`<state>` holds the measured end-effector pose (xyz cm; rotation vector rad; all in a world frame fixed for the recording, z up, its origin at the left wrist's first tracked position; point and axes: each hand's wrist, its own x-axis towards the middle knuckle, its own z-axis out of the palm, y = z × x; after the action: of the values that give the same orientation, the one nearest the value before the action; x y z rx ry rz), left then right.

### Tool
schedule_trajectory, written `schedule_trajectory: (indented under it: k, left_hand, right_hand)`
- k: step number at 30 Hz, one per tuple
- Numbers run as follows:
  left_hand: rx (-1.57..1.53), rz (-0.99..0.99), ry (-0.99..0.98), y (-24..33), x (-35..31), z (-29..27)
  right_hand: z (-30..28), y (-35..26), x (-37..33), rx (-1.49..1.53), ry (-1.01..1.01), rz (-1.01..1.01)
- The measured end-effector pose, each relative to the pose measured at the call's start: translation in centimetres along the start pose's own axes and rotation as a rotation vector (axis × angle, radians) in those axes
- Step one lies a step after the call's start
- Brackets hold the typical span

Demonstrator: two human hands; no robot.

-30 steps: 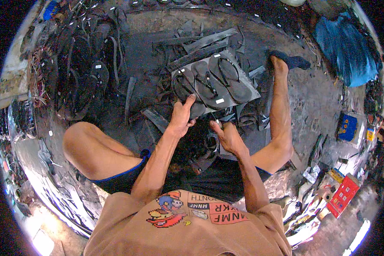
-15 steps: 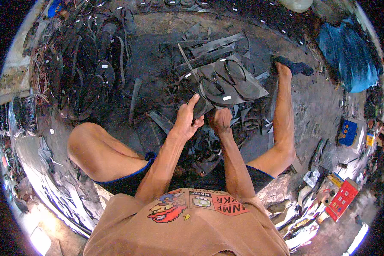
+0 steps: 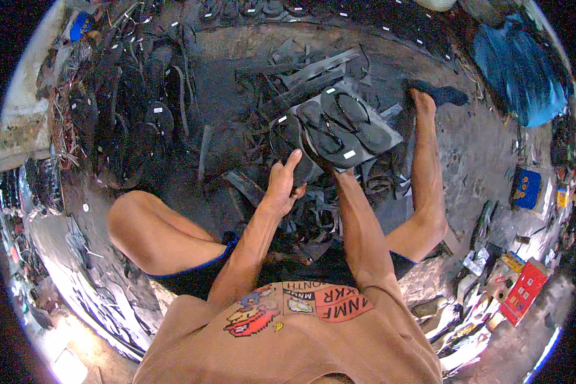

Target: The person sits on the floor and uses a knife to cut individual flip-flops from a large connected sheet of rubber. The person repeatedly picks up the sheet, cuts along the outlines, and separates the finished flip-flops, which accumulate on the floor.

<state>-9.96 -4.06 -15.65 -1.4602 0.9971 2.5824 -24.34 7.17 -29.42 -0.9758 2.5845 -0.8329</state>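
Note:
My left hand (image 3: 283, 184) grips the heel end of a black flip-flop (image 3: 291, 137), thumb on top and the other fingers partly out of sight. Right beside it, two more dark flip-flops, a middle one (image 3: 329, 137) and a right one (image 3: 363, 125), lie side by side on a grey sheet (image 3: 393, 136). Small white labels show on the footwear. My right hand (image 3: 344, 174) reaches beneath the near edge of the sheet and the middle flip-flop; its fingers are hidden there, so its grip does not show.
Dark offcut strips (image 3: 320, 70) and scraps (image 3: 313, 217) litter the floor ahead and between my legs. Many black flip-flops (image 3: 160, 118) are heaped at the left. A blue plastic bag (image 3: 521, 73) stands far right, and a red panel (image 3: 523, 293) lies near right.
My right hand has slid forward under the sheet and is now mostly covered. The left flip-flop has turned flatter, showing more of its top, close against the other two.

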Motion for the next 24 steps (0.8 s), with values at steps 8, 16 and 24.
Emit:
schedule_trajectory:
  k: [8,16,24]
  left_hand:
    - [0.402,0.072,0.040,7.4,-19.3,-1.9]
    - [1.012,0.689,-0.044,0.2,-24.2,1.5]
    - [0.446,0.362,-0.383,9.7,-25.4,4.0]
  right_hand:
    - [-4.1,-6.9,0.0,0.587,-0.061,0.327]
    - [-21.0,-20.3,-11.0,1.126,0.351,0.150]
    - [-26.5,-23.7,-20.9,0.962,0.319,0.028]
